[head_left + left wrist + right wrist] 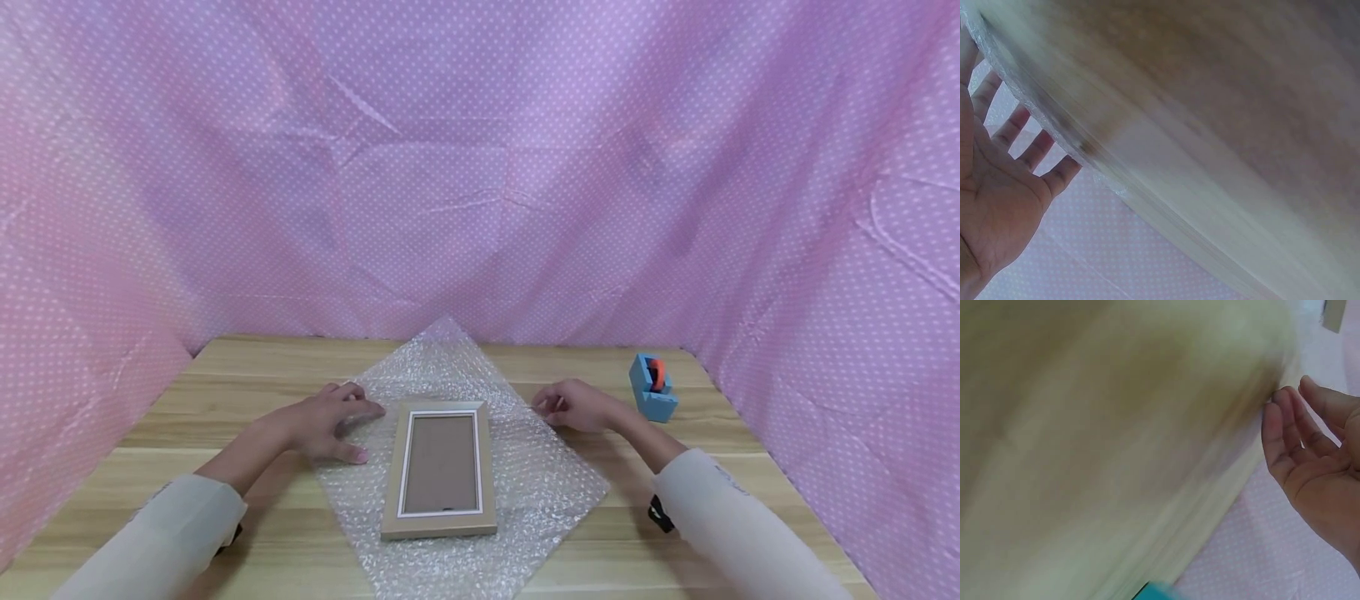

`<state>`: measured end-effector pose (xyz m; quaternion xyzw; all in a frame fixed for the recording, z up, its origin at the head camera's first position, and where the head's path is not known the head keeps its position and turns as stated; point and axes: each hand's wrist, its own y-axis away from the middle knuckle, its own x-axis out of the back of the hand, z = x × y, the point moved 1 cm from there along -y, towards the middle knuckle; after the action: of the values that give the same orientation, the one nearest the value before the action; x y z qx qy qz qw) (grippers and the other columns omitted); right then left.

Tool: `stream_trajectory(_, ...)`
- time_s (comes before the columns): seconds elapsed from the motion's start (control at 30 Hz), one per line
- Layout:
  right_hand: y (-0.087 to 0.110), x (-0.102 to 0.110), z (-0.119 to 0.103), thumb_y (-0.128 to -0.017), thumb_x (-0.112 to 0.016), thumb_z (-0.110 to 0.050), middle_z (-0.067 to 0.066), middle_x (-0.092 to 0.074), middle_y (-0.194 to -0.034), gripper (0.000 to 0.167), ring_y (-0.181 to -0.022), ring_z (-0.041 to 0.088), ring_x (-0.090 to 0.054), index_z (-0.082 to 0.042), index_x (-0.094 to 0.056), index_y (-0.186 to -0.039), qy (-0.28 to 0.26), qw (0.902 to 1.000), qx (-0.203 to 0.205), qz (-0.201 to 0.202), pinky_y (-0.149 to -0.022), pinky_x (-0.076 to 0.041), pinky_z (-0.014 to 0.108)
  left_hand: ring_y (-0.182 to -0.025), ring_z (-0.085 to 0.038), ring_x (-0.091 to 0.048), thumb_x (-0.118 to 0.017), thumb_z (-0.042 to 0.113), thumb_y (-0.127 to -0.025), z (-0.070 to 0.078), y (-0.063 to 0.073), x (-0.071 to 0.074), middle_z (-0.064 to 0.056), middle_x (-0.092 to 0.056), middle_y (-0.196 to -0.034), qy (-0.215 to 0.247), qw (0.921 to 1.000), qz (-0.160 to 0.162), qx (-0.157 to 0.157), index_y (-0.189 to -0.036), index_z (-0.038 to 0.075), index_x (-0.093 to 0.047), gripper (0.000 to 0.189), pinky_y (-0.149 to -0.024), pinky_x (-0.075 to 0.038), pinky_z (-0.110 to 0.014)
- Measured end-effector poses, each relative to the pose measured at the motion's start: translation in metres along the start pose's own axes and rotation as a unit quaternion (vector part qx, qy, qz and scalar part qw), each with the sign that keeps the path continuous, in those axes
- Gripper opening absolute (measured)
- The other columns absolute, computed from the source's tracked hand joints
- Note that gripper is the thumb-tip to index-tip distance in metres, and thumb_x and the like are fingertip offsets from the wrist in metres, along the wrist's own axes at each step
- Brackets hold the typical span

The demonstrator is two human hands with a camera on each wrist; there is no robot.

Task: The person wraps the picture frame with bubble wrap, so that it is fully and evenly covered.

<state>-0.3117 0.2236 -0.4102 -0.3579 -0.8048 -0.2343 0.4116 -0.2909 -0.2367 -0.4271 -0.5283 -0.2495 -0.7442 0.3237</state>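
A picture frame (392, 475) with a light gold border, white inner edging and a brown-grey centre lies on a sheet of bubble wrap (517, 492). The sheet is turned so that one corner points to the back of the table. At its left edge my left hand (330, 423) rests with fingers spread, left of the picture frame. Those spread fingers meet the wrap's edge in the left wrist view. On the other side, my right hand (577, 406) touches the right edge of the wrap with loosely bent fingers; the thumb stands apart from the fingertips in the right wrist view.
A blue tape dispenser (654, 390) with an orange roll stands beyond my right hand. Everything lies on a wooden table (247, 375). Pink dotted cloth (480, 208) hangs behind the table and along both sides.
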Motion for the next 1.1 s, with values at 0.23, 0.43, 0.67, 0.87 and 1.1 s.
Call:
stream_trajectory(0.23, 0.026, -0.003, 0.012, -0.087, -0.069, 0.01, 0.005, -0.067, -0.09, 0.036, -0.082, 0.012, -0.06, -0.004, -0.071, -0.12, -0.038, 0.9985, 0.014, -0.036, -0.074, -0.052, 0.024, -0.128, -0.039, -0.042, -0.076, 0.065, -0.081, 0.0, 0.001, 0.001, -0.015, -0.048, -0.141, 0.004, 1.0, -0.004, 0.005, -0.145, 0.02, -0.058, 0.081, -0.1, -0.044, -0.064)
stream_trajectory(0.43, 0.039, -0.007, 0.012, -0.079, -0.058, 0.018, 0.001, -0.064, -0.089, 0.052, -0.077, 0.009, -0.056, -0.002, -0.068, -0.126, -0.063, 0.9957, 0.043, -0.054, -0.066, -0.049, 0.021, -0.126, -0.039, -0.044, -0.076, 0.065, -0.081, 0.002, 0.0, 0.002, -0.015, -0.049, -0.139, -0.002, 1.0, 0.004, -0.005, -0.144, 0.02, -0.059, 0.079, -0.099, -0.045, -0.063)
stream_trajectory(0.67, 0.045, -0.01, 0.007, -0.098, -0.068, -0.011, -0.002, -0.071, -0.114, 0.031, -0.1, 0.012, -0.066, -0.009, -0.068, -0.129, -0.099, 0.99, 0.082, -0.059, -0.087, -0.056, 0.03, -0.126, -0.041, -0.044, -0.077, 0.064, -0.081, 0.002, 0.001, 0.003, -0.016, -0.049, -0.14, 0.004, 1.0, -0.001, -0.004, -0.144, 0.019, -0.058, 0.081, -0.098, -0.044, -0.065)
stream_trajectory(0.87, 0.041, -0.018, -0.014, -0.101, -0.065, -0.02, -0.005, -0.069, -0.122, 0.033, -0.109, 0.01, -0.062, -0.013, -0.065, -0.133, -0.097, 0.99, 0.096, -0.033, -0.097, -0.051, 0.03, -0.125, -0.04, -0.045, -0.077, 0.064, -0.08, 0.002, 0.0, 0.003, -0.015, -0.05, -0.138, -0.003, 0.9999, 0.005, -0.009, -0.143, 0.019, -0.059, 0.08, -0.099, -0.044, -0.065)
stream_trajectory(1.1, 0.03, -0.035, -0.051, -0.098, -0.071, -0.018, 0.017, -0.052, -0.144, 0.067, -0.112, 0.027, -0.066, -0.015, -0.038, -0.156, -0.229, 0.9717, 0.038, -0.044, -0.089, -0.056, 0.031, -0.123, -0.037, -0.046, -0.077, 0.064, -0.08, 0.002, 0.0, 0.003, -0.014, -0.051, -0.136, -0.007, 0.9999, 0.007, -0.01, -0.143, 0.019, -0.059, 0.079, -0.097, -0.046, -0.063)
